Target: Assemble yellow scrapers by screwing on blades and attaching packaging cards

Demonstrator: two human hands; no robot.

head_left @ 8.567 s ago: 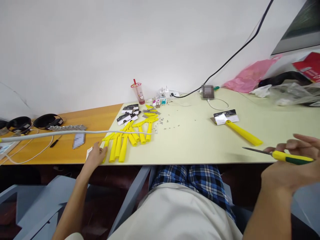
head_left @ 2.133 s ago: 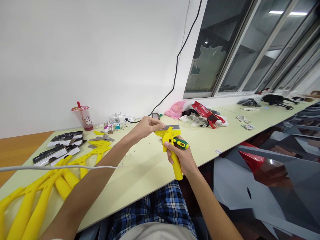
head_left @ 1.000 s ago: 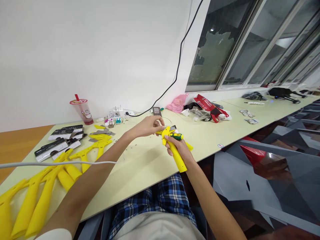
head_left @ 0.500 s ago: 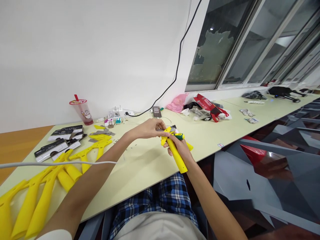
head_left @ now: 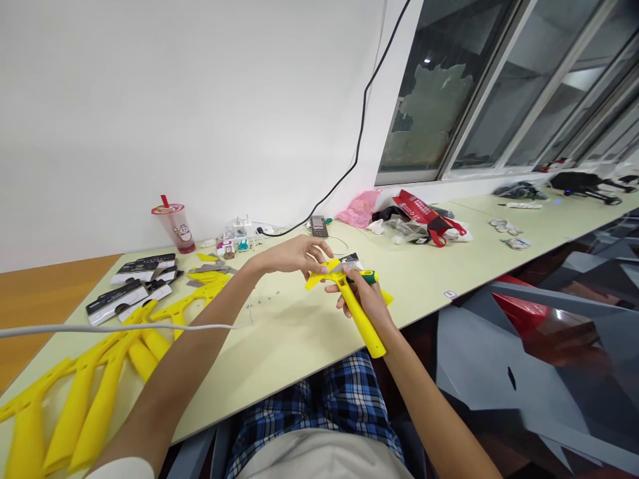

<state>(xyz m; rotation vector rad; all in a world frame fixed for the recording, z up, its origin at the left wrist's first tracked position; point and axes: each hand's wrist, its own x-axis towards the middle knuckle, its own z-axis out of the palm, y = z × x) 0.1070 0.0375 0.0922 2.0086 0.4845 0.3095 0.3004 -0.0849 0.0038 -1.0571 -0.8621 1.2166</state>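
A yellow T-shaped scraper (head_left: 363, 318) is held above the table's front edge, its handle slanting down to the right. A grey metal blade (head_left: 341, 267) lies across its head. My right hand (head_left: 369, 296) is closed around the scraper just below the head, the thumb on the blade. A green and yellow screwdriver (head_left: 369, 277) is also tucked in that hand, its shaft hidden. My left hand (head_left: 295, 256) pinches the left side of the head with its thumb, fingers curved above. Several more yellow scrapers (head_left: 84, 399) lie at the left.
Black and white boxes (head_left: 117, 296), grey blades (head_left: 212, 271) and a drink cup (head_left: 177, 229) are at the left. Tiny screws (head_left: 259, 301) dot the table. Chargers (head_left: 239, 229), a phone-like device (head_left: 318, 226) and bags (head_left: 424, 216) line the wall. A pale cable (head_left: 114, 328) crosses the foreground.
The scraper's head has turned slightly, and the grey blade on it now shows more. My left fingers have lifted and spread a little. The whole view has shifted slightly.
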